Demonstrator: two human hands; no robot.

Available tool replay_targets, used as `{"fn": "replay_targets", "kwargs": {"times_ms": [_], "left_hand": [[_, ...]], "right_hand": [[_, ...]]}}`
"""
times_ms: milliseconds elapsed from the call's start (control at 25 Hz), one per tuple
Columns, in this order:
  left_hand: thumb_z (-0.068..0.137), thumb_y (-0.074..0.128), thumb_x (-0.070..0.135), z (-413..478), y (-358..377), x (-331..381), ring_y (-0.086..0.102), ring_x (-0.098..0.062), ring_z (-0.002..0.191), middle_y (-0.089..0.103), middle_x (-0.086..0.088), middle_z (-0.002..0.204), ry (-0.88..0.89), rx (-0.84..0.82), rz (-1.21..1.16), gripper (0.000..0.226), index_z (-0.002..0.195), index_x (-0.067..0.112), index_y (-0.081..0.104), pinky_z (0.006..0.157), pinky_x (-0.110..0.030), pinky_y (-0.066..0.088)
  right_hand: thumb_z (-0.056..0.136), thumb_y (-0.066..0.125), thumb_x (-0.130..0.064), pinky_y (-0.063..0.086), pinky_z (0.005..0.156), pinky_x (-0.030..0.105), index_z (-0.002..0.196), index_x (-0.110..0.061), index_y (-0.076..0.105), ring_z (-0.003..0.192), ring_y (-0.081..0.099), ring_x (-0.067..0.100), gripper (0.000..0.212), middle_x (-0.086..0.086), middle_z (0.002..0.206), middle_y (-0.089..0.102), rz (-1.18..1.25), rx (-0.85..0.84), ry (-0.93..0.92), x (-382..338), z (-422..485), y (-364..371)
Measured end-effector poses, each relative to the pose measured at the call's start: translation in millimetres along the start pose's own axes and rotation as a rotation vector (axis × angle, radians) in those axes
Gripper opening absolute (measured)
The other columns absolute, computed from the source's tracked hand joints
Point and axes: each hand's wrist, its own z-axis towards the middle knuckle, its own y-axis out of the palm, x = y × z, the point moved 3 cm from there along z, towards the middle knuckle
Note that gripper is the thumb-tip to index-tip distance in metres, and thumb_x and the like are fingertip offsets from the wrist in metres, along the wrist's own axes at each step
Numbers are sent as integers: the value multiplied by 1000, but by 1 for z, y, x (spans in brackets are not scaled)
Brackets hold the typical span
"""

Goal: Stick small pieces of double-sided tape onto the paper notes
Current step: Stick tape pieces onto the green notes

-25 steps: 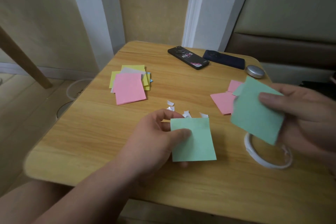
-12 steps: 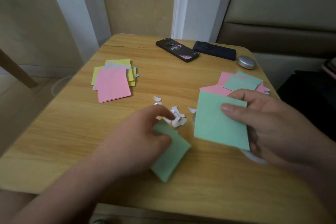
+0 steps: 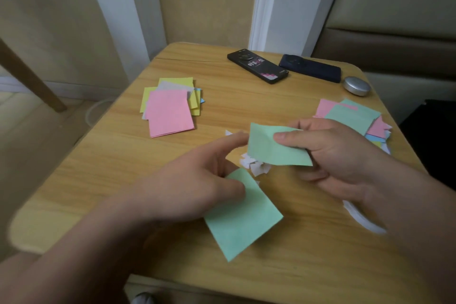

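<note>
Head view — tape roll [image 3: 362, 221] mostly hidden

My left hand [image 3: 197, 187] and right hand [image 3: 345, 155] are both bare. My left forearm [image 3: 86, 254] and right forearm [image 3: 419, 217] are uncovered too, as far as I can see them. My right thumbnail [image 3: 280, 136] is short and plain. Both arms look blurred at the edges.

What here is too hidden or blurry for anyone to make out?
Head view, all of it:
1. White tape roll: blurred, mostly behind the right hand.
2. Upper green paper note: whether it bears tape cannot be seen.
3. Lower green paper note: top corner covered by the left hand.
</note>
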Motion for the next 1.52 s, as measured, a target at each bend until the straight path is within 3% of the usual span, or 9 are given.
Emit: {"fn": "replay_targets", "kwargs": {"times_ms": [120, 360, 480, 560, 720, 800, 1080, 1240, 1520], "left_hand": [[72, 64, 23, 8, -13, -4, 75, -23, 90, 76, 3, 104, -52, 114, 120, 87, 144, 57, 30, 87, -49, 58], [75, 72, 16, 5, -10, -4, 74, -29, 83, 75, -6, 98, -83, 245, -39, 45, 116, 33, 65, 59, -42, 58], [85, 77, 14, -2, -6, -6, 74, -32, 80, 75, -8, 100, -81, 377, -148, 40, 118, 31, 62, 53, -37, 54], [87, 76, 15, -6, 1, -3, 74, -29, 74, 76, -7, 97, -50, 411, -208, 34, 114, 29, 61, 52, -37, 54], [89, 72, 25, -5, 17, 0, 74, -10, 80, 78, 10, 90, -46, 435, -68, 21, 103, 32, 58, 56, -35, 61], [91, 70, 25, -6, 22, 2, 73, -3, 79, 78, 15, 86, -24, 438, -48, 17, 100, 29, 56, 65, -33, 62], [85, 74, 10, -7, 33, 3, 76, -23, 77, 78, -1, 85, 116, 384, -191, 17, 97, 12, 63, 65, -41, 62], [81, 77, 14, -6, 29, -7, 66, -29, 59, 76, -15, 85, 137, 334, -446, 16, 94, 5, 73, 43, -29, 51], [76, 76, 14, -1, 30, -21, 51, -41, 105, 72, -22, 110, 90, 141, -786, 27, 103, 9, 78, 94, -56, 32]], "right_hand": [[90, 65, -7, 27, 33, 17, 104, -1, 63, 46, 58, 8, 15, 10, 70, 71, -99, 55, -1, -3, -8, -8], [85, 68, -14, 35, 34, 15, 113, 1, 63, 52, 64, 8, 32, 11, 79, 73, -42, 80, -83, -9, -18, -16], [74, 69, -17, 56, 68, 31, 119, -1, 62, 83, 75, 19, 48, 14, 100, 76, 159, 56, -101, -8, -25, -19], [70, 74, -18, 52, 92, 44, 113, -4, 66, 101, 72, 29, 46, 17, 108, 74, 228, 18, -92, -5, -35, -20], [47, 97, -33, 61, 84, 40, 90, -7, 76, 104, 71, 33, 55, 20, 110, 73, 90, -220, 33, 9, -56, -12], [58, 91, -27, 60, 85, 36, 89, -8, 78, 103, 72, 30, 38, 18, 109, 74, 48, -275, 99, 17, -62, -9], [83, 73, -17, 50, 99, 46, 94, -6, 78, 103, 72, 28, 16, 15, 106, 75, 11, -230, 39, 22, -64, 2], [83, 67, -17, 55, 93, 37, 95, -5, 77, 101, 72, 29, 19, 17, 106, 75, 47, -234, -13, 23, -62, -2], [82, 68, -17, 59, 80, 31, 95, -7, 78, 98, 73, 29, 19, 19, 108, 74, 175, -350, 39, 23, -63, -2]]}}
